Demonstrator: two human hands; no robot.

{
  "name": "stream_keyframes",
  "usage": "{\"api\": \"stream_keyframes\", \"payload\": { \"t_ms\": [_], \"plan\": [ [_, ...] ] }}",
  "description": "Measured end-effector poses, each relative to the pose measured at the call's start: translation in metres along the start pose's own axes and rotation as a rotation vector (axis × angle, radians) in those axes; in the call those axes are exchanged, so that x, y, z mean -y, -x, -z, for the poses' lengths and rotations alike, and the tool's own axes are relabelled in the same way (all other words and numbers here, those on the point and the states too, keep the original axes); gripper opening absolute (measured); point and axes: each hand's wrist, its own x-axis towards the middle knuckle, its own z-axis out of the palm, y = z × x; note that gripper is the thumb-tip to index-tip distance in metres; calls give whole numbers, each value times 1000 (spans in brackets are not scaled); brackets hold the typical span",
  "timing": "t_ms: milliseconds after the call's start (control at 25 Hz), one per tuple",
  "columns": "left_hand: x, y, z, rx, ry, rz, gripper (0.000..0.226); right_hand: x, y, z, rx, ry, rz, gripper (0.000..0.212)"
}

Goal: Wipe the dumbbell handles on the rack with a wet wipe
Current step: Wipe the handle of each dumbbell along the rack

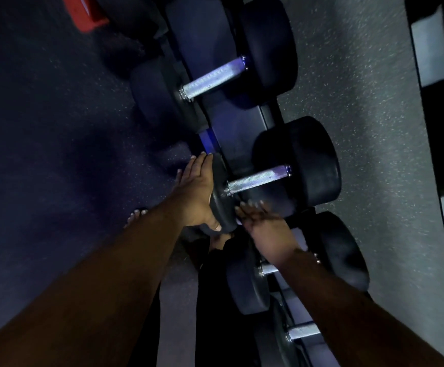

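Light: dim and bluish, with motion blur over the lower middle of the view
Rack: a long black metal dumbbell rack (231, 120) runs from the top centre down to the bottom right; its lower end is cut off by the frame edge
Middle dumbbell: a black rubber-headed dumbbell with a knurled silver steel handle (257, 179) lies across the rack, handle bare and well lit
Left hand: the left hand (197, 193) lies flat against the outer face of that dumbbell's near head (219, 192), fingers straight, thumb hooked under the rim
Right hand: the right hand (261, 221) is just below the handle, beside the same head, with its blurred fingertips near the bar; the fingers look loosely extended, but I cannot tell whether they grip anything
Wet wipe: a small pale sliver (238, 221) at the base of the right hand may be the wipe; too blurred to be sure
Upper dumbbell: a second black dumbbell with a silver handle (213, 78) rests higher on the rack, untouched
Lower dumbbells: two more (252, 284) sit under the right forearm, partly hidden by it
Floor: dark speckled rubber floor (43, 154) to the left, with a bare foot (136, 217) showing past the left forearm
Top left corner: a red object (83, 11), cut off and unidentifiable
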Motion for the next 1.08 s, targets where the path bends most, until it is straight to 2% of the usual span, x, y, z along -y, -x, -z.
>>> {"api": "stream_keyframes", "payload": {
  "t_ms": [40,80,120,160,200,240,320,400,440,520,600,640,720,840,1000,1080],
  "plan": [
    [1,0,-1,-2,6,-5,168,2,13,-1,-27,-140,-199,42],
    [2,0,-1,-8,10,-8,169,8,16,0,-148,-381,-483,37],
    [2,0,-1,-15,11,-10,169,15,9,0,-287,-732,-816,30],
    [2,0,-1,-19,10,-15,169,21,-5,3,-406,-1199,-1060,25],
    [1,-1,-2,-22,11,-21,168,23,-22,9,-516,-1606,-1184,22],
    [1,-1,-1,-23,11,-23,168,20,-41,14,-619,-1897,-1229,20],
    [1,-1,-1,-28,1,-17,168,9,-75,24,-874,-2185,-1307,17],
    [1,-3,0,-31,-4,-13,169,5,-89,34,-1102,-2198,-1370,13],
    [2,-3,-1,-31,1,-14,169,4,-90,35,-1152,-2164,-1377,11],
    [2,-3,-1,-29,10,-15,169,-1,-95,35,-1066,-2130,-1403,5],
    [3,-4,-1,-22,10,-19,170,-12,-104,34,-908,-2156,-1406,10],
    [4,-4,-2,-19,7,-19,170,-16,-107,36,-879,-2188,-1391,12],
    [4,-4,-2,-9,6,-18,170,-14,-103,39,-900,-2161,-1406,11],
    [4,-5,-2,-17,7,-13,169,5,-91,42,-1055,-2156,-1334,8],
    [3,-4,-2,-14,9,-19,169,-13,-110,40,-898,-2128,-1438,22],
    [2,-2,0,-13,8,-17,169,7,-105,32,-818,-2053,-1423,7]
  ]
}}
